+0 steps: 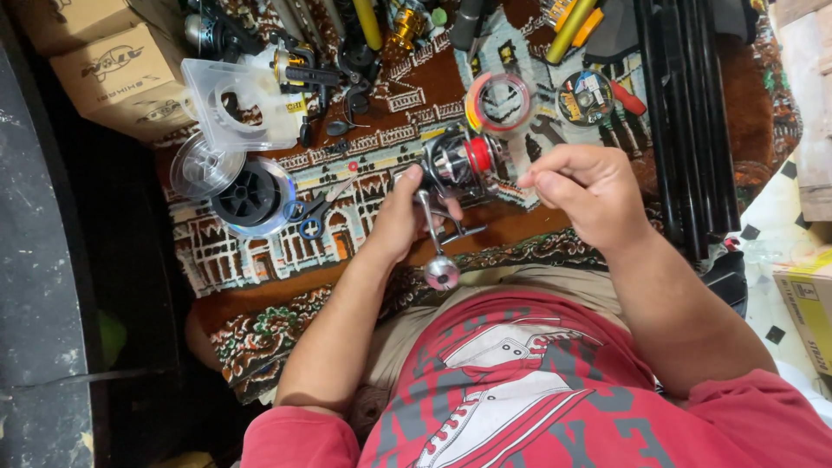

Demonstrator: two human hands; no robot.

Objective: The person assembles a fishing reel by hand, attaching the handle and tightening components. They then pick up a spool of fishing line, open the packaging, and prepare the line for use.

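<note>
- Spinning reel (457, 165), centre frame, is gripped in the left hand (403, 217); it should be kept steady.
- Right hand (589, 192) is pinched shut, seemingly on fine line; tension is best kept even.

Reel (458, 165) in left hand (400, 221), spool (253, 196) left, rods (689, 113) right

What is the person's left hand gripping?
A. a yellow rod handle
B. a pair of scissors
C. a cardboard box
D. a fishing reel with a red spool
D: the left hand wraps around the fishing reel, whose red spool and silver crank knob show, while the right hand pinches beside it.
</note>
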